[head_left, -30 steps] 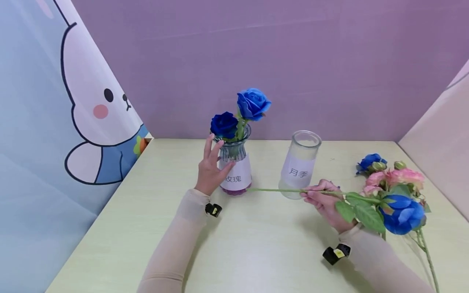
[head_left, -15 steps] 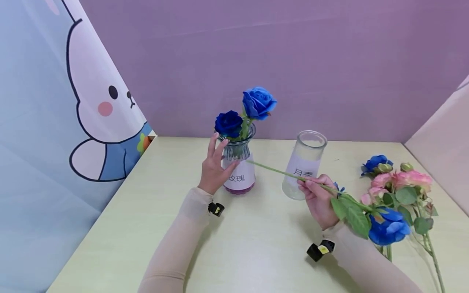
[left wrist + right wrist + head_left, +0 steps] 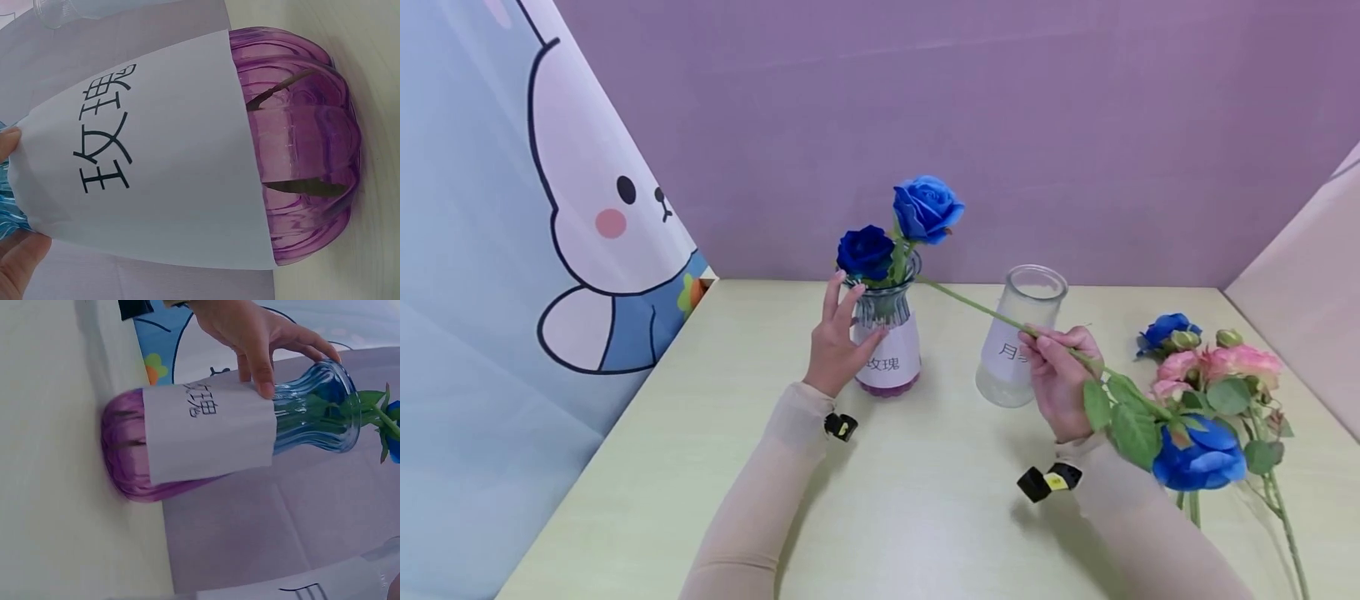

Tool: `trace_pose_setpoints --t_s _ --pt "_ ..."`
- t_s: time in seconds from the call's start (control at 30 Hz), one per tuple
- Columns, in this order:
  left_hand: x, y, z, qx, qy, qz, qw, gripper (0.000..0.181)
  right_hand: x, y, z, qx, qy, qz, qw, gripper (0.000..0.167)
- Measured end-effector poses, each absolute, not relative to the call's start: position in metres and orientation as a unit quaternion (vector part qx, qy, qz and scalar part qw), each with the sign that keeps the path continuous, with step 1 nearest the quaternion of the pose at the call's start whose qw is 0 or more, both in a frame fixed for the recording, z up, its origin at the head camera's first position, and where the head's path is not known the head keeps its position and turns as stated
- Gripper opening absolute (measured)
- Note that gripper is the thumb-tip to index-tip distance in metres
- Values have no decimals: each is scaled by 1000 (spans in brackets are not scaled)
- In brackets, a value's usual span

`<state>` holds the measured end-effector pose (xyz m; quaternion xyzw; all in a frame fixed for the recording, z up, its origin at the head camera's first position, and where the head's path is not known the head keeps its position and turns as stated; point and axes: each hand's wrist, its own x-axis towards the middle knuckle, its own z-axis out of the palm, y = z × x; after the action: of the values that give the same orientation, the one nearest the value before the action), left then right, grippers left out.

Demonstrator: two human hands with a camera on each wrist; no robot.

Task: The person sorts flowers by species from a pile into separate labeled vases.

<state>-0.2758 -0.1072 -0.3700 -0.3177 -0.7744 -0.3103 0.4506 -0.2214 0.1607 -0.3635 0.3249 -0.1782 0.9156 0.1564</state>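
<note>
Stem [image 3: 973, 303] tip's lifted nr vase [image 3: 889, 320] rim; ur R hand [image 3: 1063, 385] pinches it, L hand [image 3: 837, 348] grips vase; prob lining up, next needs tip over mouth

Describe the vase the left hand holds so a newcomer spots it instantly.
On the pale table, find the left hand. It holds a white-labelled vase. Unlike the clear vase to its right, this one has a purple base and holds two blue roses.
</note>
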Motion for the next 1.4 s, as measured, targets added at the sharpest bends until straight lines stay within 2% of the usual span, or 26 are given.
trace_pose_setpoints --t_s 0.13,0.47,0.67,0.87,0.97,1.27,1.33,1.4 --pt "-274 -108 -371 -313 -776 -311 450 80 -219 161 -348 305 -245 906 164 16" --pt "-275 -107 -372 -316 -779 -310 444 78 -215 171 -305 282 -419 855 120 34" --pt "-275 -108 -372 -313 -778 -311 447 81 -224 177 -262 249 -571 777 90 29" --pt "-276 -106 -371 -309 -784 -309 442 78 -245 181 -206 208 -649 732 -7 25" --pt "-275 -107 -371 -305 -781 -307 450 79 -251 173 -187 194 -694 692 -34 21" --pt "-277 -106 -373 -310 -778 -310 450 80 -264 134 -154 142 -812 559 -85 7" --pt "-278 -105 -374 -310 -776 -311 452 80 -268 120 -151 119 -827 541 -95 10" --pt "-279 -103 -374 -310 -776 -311 453 81 -272 111 -157 137 -829 534 -92 19"
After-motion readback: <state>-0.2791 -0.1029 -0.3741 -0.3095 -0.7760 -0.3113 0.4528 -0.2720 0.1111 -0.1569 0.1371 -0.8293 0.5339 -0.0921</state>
